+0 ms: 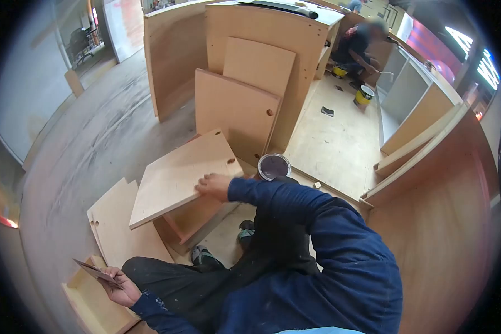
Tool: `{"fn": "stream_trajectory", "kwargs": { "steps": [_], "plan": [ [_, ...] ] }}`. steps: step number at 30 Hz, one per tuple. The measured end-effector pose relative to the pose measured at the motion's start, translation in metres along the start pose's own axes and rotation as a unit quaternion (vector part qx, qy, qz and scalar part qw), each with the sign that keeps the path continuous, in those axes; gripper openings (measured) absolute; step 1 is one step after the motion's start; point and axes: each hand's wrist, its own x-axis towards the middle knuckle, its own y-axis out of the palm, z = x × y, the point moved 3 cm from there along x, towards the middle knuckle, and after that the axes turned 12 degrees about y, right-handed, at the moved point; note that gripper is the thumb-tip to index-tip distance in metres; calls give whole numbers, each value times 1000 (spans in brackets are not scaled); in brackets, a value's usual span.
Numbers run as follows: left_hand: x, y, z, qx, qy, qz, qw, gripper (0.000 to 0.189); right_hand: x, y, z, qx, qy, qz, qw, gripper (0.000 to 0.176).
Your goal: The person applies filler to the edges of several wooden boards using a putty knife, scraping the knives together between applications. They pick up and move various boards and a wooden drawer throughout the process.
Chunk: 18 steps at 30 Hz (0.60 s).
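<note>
My left hand (122, 286) is closed round a thin, flat brown piece that looks like folded sandpaper (97, 272), held out over a shallow wooden box at lower left. My right hand (214, 186) grips the near right edge of a pale wooden cabinet door (178, 173), its fingers lying over the top face. Two round hinge holes show along that door's far right side. It rests tilted on a reddish-edged wooden box (192, 220) in front of my knees. An open tin (274, 166) stands just beyond my right forearm.
More door panels lean against a plywood cabinet (261, 55) ahead, and another panel (117, 222) lies at left. At far right a person (362, 50) crouches beside a yellow bucket (364, 96). A dark scrap (327, 112) lies on the plywood floor. A curved wooden panel (434, 222) rises close on my right.
</note>
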Motion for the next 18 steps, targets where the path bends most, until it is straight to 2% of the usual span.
{"fn": "stream_trajectory", "kwargs": {
  "steps": [1,3,5,7,10,13,14,15,17,18],
  "plan": [
    [2,-3,0,-1,-4,3,1000,41,-5,-16,-15,8,-27,10,1000,43],
    [1,-2,2,-6,-44,97,994,46,-23,-51,-36,51,-20,5,998,48],
    [-9,16,12,5,-21,72,997,47,-40,-71,-56,93,-19,1,995,52],
    [-10,14,11,18,2,44,999,49,-56,-82,-76,162,44,4,986,57],
    [0,-9,-3,39,40,43,998,48,-81,-100,-94,161,76,24,984,60],
    [3,-15,-9,54,53,27,997,46,-103,-115,-88,98,47,77,991,61],
    [6,-22,-12,64,69,5,996,45,-109,-109,-89,60,24,68,996,54],
    [9,-28,-15,75,84,-18,993,44,-115,-106,-94,61,24,69,995,54],
    [12,-35,-19,70,75,-12,995,43,-129,-100,-101,59,-19,78,995,46],
    [14,-38,-20,62,68,-6,996,43,-135,-95,-108,26,-24,48,998,40]
  ]
}}
